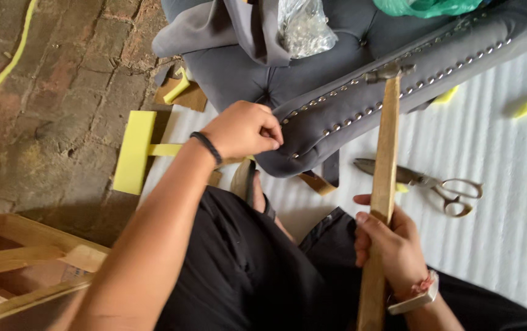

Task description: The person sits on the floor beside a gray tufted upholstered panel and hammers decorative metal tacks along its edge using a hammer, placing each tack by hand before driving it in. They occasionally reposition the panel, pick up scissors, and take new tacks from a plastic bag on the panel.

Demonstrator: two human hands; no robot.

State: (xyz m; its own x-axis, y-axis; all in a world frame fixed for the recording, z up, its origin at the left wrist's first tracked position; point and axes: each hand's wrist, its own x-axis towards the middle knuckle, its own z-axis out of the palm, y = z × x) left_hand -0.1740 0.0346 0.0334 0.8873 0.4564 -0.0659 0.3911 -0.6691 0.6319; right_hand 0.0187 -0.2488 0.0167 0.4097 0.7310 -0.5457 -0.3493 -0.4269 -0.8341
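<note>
My right hand (392,242) grips the long wooden handle of a hammer (384,165); its metal head rests against the studded edge of a grey upholstered chair piece (349,104). My left hand (245,130) is closed in a fist at the near end of that edge, fingertips pinched at the row of shiny nail heads, as if on a small tack that I cannot make out. A black band sits on my left wrist. My legs in black trousers are below.
Metal scissors (441,182) lie on the white foam sheet (490,202) right of the hammer. Yellow foam blocks (135,150) sit left. A clear bag of tacks (303,27) rests on the chair. A wooden frame (18,263) stands lower left on brick floor.
</note>
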